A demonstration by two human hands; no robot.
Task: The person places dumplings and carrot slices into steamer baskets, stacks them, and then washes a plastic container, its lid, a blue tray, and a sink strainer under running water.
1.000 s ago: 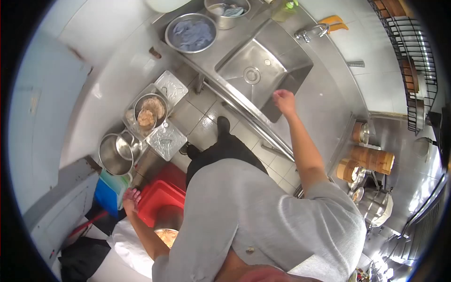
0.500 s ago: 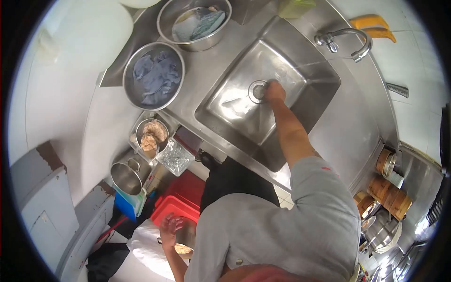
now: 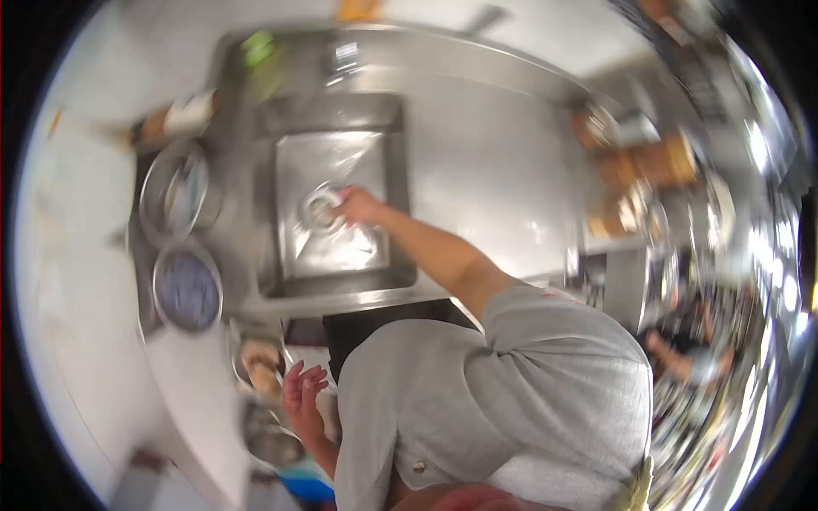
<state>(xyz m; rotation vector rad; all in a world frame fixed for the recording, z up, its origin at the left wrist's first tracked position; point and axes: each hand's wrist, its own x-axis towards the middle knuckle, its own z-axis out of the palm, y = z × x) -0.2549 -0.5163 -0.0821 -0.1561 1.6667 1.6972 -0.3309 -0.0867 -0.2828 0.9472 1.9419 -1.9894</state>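
Observation:
My right hand [image 3: 361, 207] reaches down into the steel sink [image 3: 400, 170]. Its fingers are drawn together at the right edge of the round drain [image 3: 323, 209]; anything between them is too blurred to make out. Lower down, near my body, my left hand [image 3: 304, 395] hangs in the air with its fingers apart and nothing in it. Just left of it is a metal container [image 3: 243, 347] with light brown food inside.
Left of the sink stand a steel bowl [image 3: 150, 204] and another bowl with blue-grey cloth [image 3: 189, 292]. A green item [image 3: 257, 49] lies at the back. A steel pot [image 3: 274, 444] is below. Stacked steamers [image 3: 652, 162] stand right. A person's arm [image 3: 673, 362] shows farther right.
The view has turned, so the sink now sits further left and more of the right side shows. My right hand stays at the drain. My left hand remains open, raised nearer the counter.

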